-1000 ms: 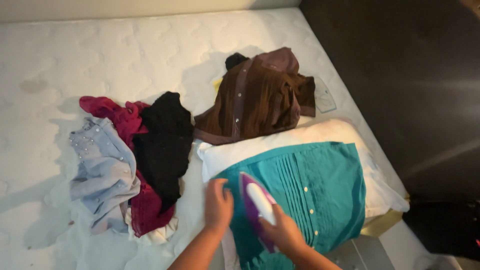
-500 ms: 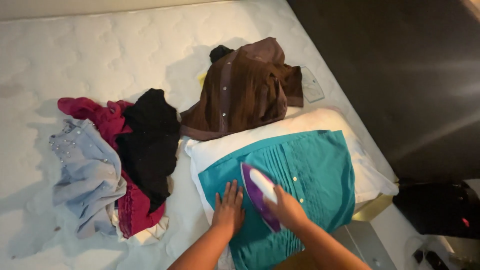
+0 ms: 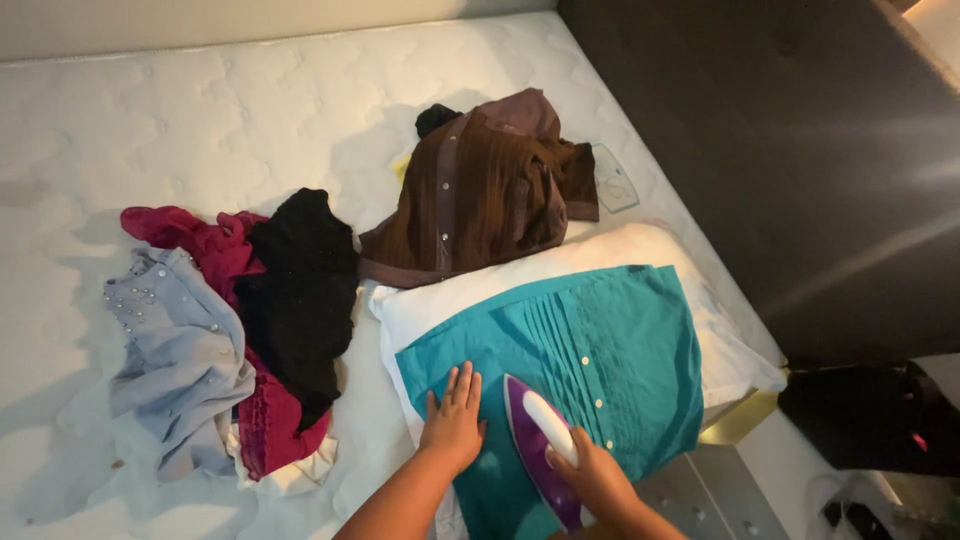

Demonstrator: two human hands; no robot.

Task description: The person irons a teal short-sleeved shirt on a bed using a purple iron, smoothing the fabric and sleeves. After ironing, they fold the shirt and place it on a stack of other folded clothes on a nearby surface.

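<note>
Here, in the head view, a teal pleated blouse (image 3: 590, 370) with a row of small pale buttons lies spread flat over a white pillow (image 3: 640, 255), which rests on the white quilted mattress (image 3: 200, 120) of a bed. The left hand (image 3: 452, 425) lies palm down on the near left part of the blouse, fingers stretched out and slightly spread, pressing the cloth flat and holding nothing. The right hand (image 3: 590, 475) is closed around the white handle of a purple iron (image 3: 540, 445), whose soleplate sits on the blouse just right of the left hand, its pointed tip directed away from the person toward the pleats. The two hands are near one another but do not touch. Beyond the pillow, touching its far edge, lies a crumpled brown garment (image 3: 480, 195) with a buttoned front band; a small dark cloth (image 3: 435, 118) shows at its far side, and a clear flat plastic piece (image 3: 612, 180) lies just beside it on the right. To the left of the pillow is a heap of clothes: a black garment (image 3: 300, 290) uppermost, a dark red one (image 3: 200, 240) beneath it, a pale grey-blue one (image 3: 170, 350) with small beads at the left, and a strip of white cloth (image 3: 285, 478) at the near edge. A dark headboard (image 3: 780, 150) borders the mattress on the right, with dark objects on the floor near its lower corner, too dim to identify.
</note>
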